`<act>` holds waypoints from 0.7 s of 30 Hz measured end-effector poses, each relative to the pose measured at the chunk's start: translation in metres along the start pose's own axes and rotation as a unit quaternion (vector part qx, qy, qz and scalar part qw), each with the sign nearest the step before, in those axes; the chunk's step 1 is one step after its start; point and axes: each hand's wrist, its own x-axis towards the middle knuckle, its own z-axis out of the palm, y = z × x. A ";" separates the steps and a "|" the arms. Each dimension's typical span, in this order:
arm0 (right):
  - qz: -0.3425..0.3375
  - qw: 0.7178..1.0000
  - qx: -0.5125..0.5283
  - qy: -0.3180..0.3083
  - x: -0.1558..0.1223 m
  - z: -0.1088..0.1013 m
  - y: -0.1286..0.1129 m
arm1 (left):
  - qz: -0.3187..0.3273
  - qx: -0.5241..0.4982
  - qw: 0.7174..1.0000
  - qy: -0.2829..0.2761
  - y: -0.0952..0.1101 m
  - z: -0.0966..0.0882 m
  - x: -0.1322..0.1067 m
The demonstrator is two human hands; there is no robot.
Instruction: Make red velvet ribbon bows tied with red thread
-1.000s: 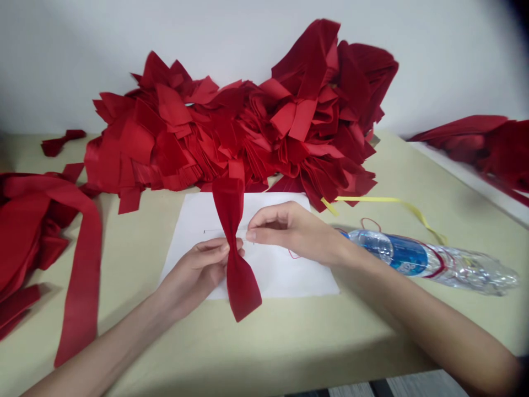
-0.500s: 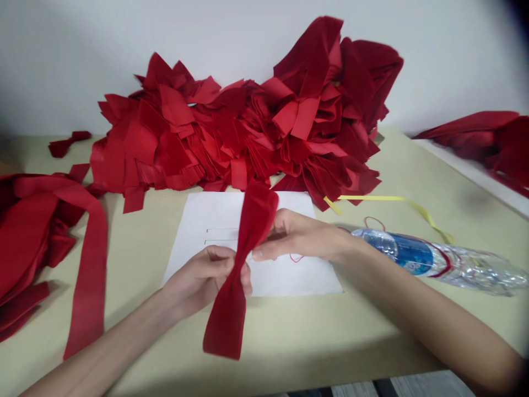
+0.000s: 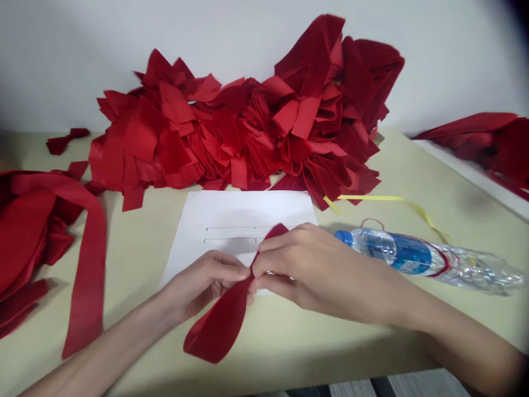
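A red ribbon bow [image 3: 219, 328], pinched narrow at its middle, hangs between my two hands over the front part of a white sheet of paper [image 3: 223, 209] with printed lines. My left hand [image 3: 202, 281] is closed on the bow's waist from the left, thumb on top. From the right, my right hand [image 3: 318, 270] pinches at the same waist, its fingers covering most of the upper loop. The lower loop points toward the table's front left. Whether thread lies in the right fingertips is hidden.
A large heap of red ribbon pieces [image 3: 231, 132] lies against the wall. More ribbon strips [image 3: 86, 275] spread at left, with a small bow [image 3: 61, 142] behind. At right are a crushed plastic bottle [image 3: 409, 253] wound with red thread, a yellow ribbon [image 3: 397, 197] and a white-edged tray [image 3: 467, 173].
My right hand has come forward and over the bow, from behind its upper loop to its waist. The bow has tilted, its lower loop swinging left. My left hand keeps its hold.
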 end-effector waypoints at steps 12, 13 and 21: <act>0.020 0.950 0.309 -0.040 0.011 0.002 0.028 | 0.043 -0.026 0.985 -0.163 0.008 -0.004 -0.008; 0.018 0.938 0.341 -0.064 0.014 0.006 0.029 | -0.016 0.001 0.980 -0.197 0.008 0.000 -0.010; 0.008 0.977 0.215 0.005 0.008 0.010 0.009 | -0.017 0.076 0.996 -0.035 0.001 0.005 -0.001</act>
